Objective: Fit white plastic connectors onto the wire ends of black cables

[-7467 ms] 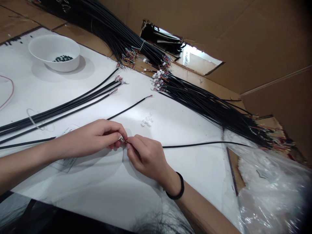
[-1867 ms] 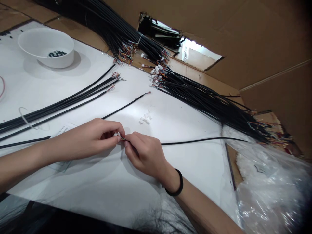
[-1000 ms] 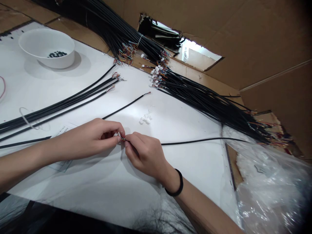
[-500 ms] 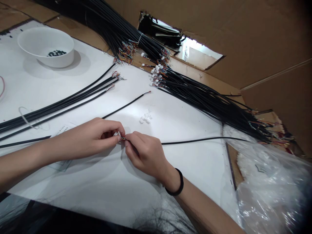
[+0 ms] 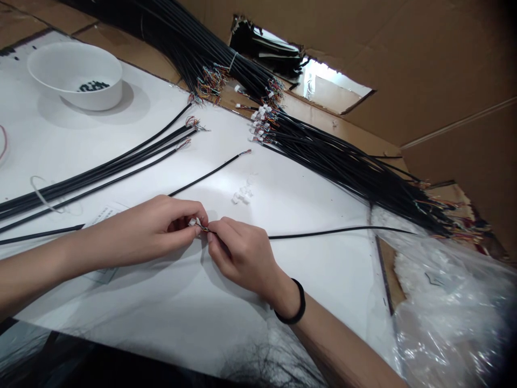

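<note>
Left hand pinches a white connector, fingers closed; right hand's closed fingers grip the black cable.

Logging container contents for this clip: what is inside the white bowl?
Small dark pieces lie loosely piled on the floor of the white bowl. The near wall hides the pile's lower edge, so any pieces behind it cannot be seen, nor can their number be told.

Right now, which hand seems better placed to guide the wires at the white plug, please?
Probably the right hand: it pinches the black cable close behind the coloured wires, while the left hand holds the white plug.
</note>
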`<action>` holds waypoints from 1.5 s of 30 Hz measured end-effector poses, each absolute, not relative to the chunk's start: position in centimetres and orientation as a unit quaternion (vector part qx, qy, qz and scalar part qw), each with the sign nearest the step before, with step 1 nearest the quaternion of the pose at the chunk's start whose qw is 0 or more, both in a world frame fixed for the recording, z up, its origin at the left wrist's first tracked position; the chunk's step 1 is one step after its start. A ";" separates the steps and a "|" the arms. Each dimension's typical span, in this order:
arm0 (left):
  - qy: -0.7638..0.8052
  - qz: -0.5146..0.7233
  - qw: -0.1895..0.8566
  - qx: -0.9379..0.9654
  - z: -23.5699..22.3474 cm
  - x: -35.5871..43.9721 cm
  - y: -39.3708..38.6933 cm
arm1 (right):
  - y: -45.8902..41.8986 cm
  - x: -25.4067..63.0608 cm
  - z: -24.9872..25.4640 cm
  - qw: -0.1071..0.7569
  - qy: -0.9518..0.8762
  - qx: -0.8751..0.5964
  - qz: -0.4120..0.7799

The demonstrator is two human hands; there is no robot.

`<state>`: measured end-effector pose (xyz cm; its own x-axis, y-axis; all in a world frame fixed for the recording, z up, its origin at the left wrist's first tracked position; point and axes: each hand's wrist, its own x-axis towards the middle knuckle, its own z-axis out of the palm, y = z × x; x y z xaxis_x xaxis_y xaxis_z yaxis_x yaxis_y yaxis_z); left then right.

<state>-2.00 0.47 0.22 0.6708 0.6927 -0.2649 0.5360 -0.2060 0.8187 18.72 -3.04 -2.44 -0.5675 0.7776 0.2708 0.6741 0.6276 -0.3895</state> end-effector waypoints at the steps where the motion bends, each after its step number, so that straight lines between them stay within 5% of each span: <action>1: 0.397 0.081 0.489 0.773 0.2 -2.0 0.5 | -3.0 18.7 -2.4 0.211 -0.877 -0.414 0.122; 45: 0.391 0.084 0.430 0.809 1.0 -1.6 0.1 | -3.0 18.6 -2.4 0.214 -0.877 -0.418 0.106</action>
<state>-1.64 0.08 0.98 0.6796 0.7055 -0.2011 0.5613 -0.3235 0.7618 18.61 -3.02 -2.37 -0.5601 0.7776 0.2858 0.6867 0.6287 -0.3650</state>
